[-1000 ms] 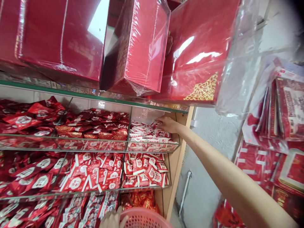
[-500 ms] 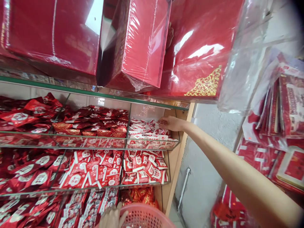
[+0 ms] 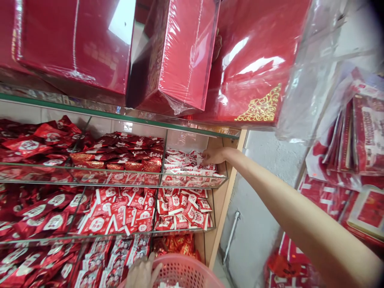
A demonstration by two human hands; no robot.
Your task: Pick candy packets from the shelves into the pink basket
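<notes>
My right hand (image 3: 214, 156) reaches into the upper right glass compartment, fingers curled down onto a pile of small red and white packets (image 3: 187, 164). Whether it grips one, I cannot make out. My left hand (image 3: 143, 273) shows at the bottom edge, fingers closed over the rim of a pink plastic basket (image 3: 186, 272). Something white lies inside the basket at the frame's bottom.
Glass shelves (image 3: 120, 176) with dividers hold heaps of red foil packets (image 3: 45, 144). Large red boxes wrapped in plastic (image 3: 180, 56) sit on the top shelf. A wooden side panel (image 3: 220, 208) ends the rack; a grey wall and hanging red packs (image 3: 357, 140) lie to the right.
My right hand has curled down into the packet pile. The basket and my left hand have risen slightly in view.
</notes>
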